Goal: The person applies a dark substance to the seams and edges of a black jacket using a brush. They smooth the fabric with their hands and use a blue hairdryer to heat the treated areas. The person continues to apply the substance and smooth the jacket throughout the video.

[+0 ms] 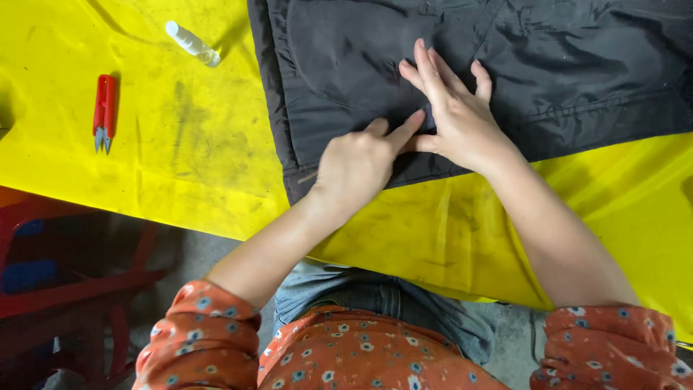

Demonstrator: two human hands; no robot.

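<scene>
— What takes up the most room?

— The yellow table (180,144), its near edge running slantwise just in front of the person. On it lies a black garment (563,72), spread flat over the far right part and reaching past the top of the view; its lower hem lies a little inside the table's near edge.

— And the hands?

— Both rest on the garment near its lower hem. The right hand (458,115) lies flat and open, fingers spread and pointing away, palm pressing the cloth. The left hand (357,162) is loosely curled, its forefinger stretched out so the tip meets the right hand's thumb side; whether it pinches any cloth I cannot tell. Neither hand is closed round anything.

— Open room?

— Bare yellow lies to the left of the garment and along the strip below the hem on the right.

— Smaller things?

— A pair of red thread snips (104,112) lies well to the left, blades toward the near edge. A small clear bottle (192,43) lies on its side farther back, near the garment's left edge but apart from it.
</scene>
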